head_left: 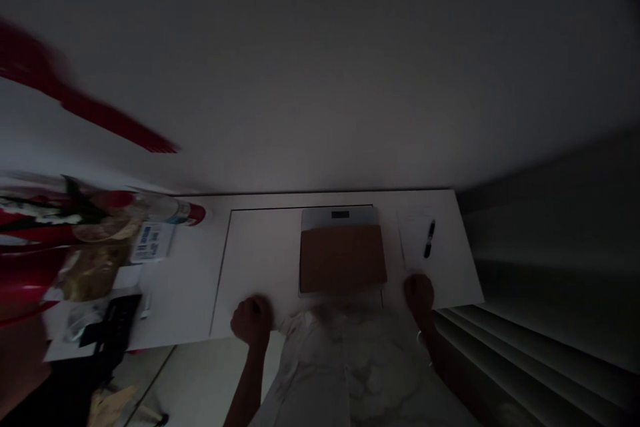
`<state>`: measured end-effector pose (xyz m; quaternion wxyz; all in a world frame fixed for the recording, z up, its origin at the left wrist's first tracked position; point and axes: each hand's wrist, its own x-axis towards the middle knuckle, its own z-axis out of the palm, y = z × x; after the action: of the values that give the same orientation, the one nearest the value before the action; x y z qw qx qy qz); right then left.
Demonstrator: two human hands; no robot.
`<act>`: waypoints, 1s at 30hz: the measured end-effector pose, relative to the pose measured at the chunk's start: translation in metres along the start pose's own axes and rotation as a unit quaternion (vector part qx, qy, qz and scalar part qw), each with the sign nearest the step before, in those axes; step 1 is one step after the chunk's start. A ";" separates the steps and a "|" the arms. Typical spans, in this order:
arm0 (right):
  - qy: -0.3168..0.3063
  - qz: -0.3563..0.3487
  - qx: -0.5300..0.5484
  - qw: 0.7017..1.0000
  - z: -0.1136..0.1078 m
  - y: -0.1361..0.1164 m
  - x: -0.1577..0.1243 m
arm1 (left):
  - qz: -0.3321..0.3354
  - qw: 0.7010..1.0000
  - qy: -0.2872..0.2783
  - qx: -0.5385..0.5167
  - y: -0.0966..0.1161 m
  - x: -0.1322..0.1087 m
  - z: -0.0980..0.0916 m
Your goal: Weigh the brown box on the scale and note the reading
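The scene is dim. My left hand [253, 321] rests as a closed fist on the near edge of a white table [190, 280], on a large white mat [260, 260]. My right hand [419, 295] is also curled closed at the table's near edge, right of a brown cardboard sheet [343, 257] lying on a grey scale [340, 215]. Whether either fist holds anything is hidden. A black pen [429, 238] lies on a white sheet of paper [413, 240] just beyond my right hand.
Cluttered items fill the table's left end: a bottle with a red cap [175, 211], a labelled packet [153, 241], a black object [113, 328] and red blurred shapes [30, 267]. A plain wall [320, 80] stands behind. Slatted blinds [525, 347] run along the right.
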<state>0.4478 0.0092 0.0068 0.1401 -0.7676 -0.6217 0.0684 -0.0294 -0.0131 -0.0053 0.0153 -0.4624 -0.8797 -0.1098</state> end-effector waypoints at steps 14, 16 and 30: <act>-0.008 -0.001 0.007 1.000 -0.001 -0.001 0.000 | -0.014 1.000 -0.019 -0.006 0.005 0.001 -0.005; -0.014 0.000 0.005 1.000 0.000 0.000 0.001 | -0.015 1.000 -0.020 -0.006 0.005 0.002 -0.005; 0.003 -0.010 -0.009 1.000 0.001 0.001 0.000 | -0.031 0.999 -0.029 -0.021 0.009 0.003 -0.010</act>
<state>0.4479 0.0088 0.0057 0.1363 -0.7629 -0.6292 0.0591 -0.0243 -0.0081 0.0067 -0.0234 -0.4381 -0.8912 -0.1155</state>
